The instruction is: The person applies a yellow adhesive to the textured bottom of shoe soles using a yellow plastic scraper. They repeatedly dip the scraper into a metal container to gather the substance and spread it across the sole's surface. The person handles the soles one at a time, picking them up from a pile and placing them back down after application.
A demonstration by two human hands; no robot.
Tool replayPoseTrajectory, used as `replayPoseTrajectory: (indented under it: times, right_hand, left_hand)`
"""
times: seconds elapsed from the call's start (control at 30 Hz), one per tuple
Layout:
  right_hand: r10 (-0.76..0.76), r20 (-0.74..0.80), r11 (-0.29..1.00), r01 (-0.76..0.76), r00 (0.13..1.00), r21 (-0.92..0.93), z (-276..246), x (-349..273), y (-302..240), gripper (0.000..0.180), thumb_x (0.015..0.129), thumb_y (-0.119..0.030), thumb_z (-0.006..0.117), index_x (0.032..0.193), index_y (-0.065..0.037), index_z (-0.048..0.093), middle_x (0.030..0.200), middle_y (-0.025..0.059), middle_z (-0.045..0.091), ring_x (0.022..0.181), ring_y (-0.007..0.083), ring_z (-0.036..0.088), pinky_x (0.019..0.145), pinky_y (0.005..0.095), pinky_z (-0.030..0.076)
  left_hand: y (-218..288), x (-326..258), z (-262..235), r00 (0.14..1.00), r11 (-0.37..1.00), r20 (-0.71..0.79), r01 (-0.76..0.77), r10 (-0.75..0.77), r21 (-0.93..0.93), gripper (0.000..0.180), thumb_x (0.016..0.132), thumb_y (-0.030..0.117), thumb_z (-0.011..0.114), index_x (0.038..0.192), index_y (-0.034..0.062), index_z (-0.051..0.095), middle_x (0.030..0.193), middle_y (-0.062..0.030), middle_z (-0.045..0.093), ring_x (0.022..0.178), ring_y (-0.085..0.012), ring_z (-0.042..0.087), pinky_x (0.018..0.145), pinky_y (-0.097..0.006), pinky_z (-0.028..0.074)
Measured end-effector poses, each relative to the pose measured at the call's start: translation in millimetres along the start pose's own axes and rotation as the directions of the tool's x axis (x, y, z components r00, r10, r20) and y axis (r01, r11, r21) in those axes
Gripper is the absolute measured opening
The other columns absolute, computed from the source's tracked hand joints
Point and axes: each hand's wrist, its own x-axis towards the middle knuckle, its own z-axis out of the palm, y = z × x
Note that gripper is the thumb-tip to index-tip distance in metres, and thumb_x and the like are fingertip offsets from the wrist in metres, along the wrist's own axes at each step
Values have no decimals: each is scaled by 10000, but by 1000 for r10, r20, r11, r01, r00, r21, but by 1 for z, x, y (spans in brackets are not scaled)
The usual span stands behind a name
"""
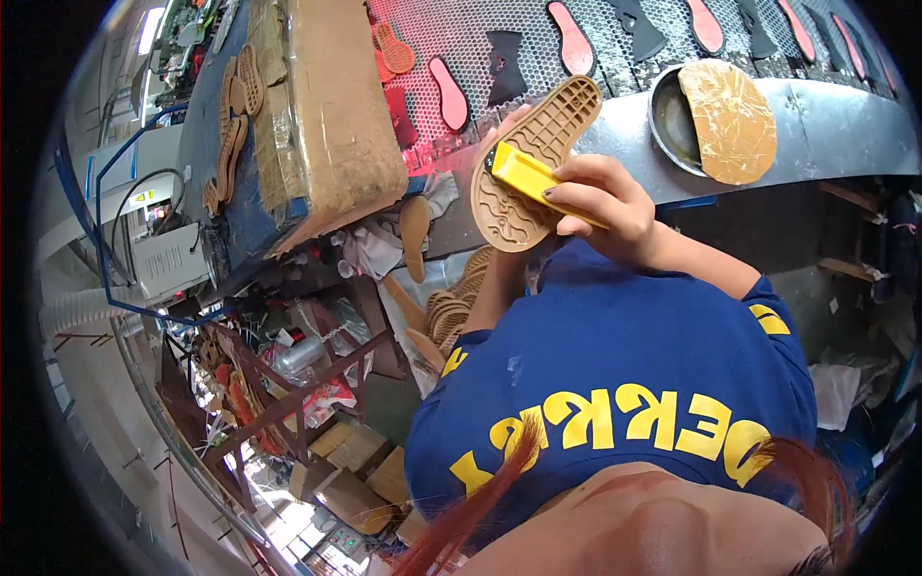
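Observation:
A tan shoe sole with a grid and wavy pattern is held tilted in front of my chest. My left hand grips it from behind at its left edge, mostly hidden by the sole. Closed around a flat yellow tool is my right hand. The tool lies across the middle of the sole, touching or just above its patterned face; its dark end is too small to make out.
Ahead, a mesh conveyor carries pink insoles and black shoe pieces. A round metal pan, partly covered by a tan board, sits at right. At left stand a cardboard box and more soles. Stacked soles lie beside my left arm.

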Motion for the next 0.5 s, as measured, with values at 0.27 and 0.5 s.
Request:
replayPoseTrajectory:
  times: [0.27,0.5]
  right_hand:
    - [-49,49,999,48,998,13,-8,8,0,358,827,-334,696,1020,-37,645,1007,142,587,885,293,620,744,358,530]
    - [-67,115,994,56,991,93,-14,11,-3,343,855,-324,676,1025,-29,637,1028,149,582,910,303,621,763,368,533]
  left_hand:
    - [-10,-2,-10,959,854,231,-254,162,454,755,795,209,740,1383,116,276,1413,-178,396,1274,-296,463,1054,-437,421]
    - [-8,2,-9,993,939,115,-48,9,342,844,725,213,815,1372,111,282,1415,-167,400,1298,-286,436,1091,-443,371]
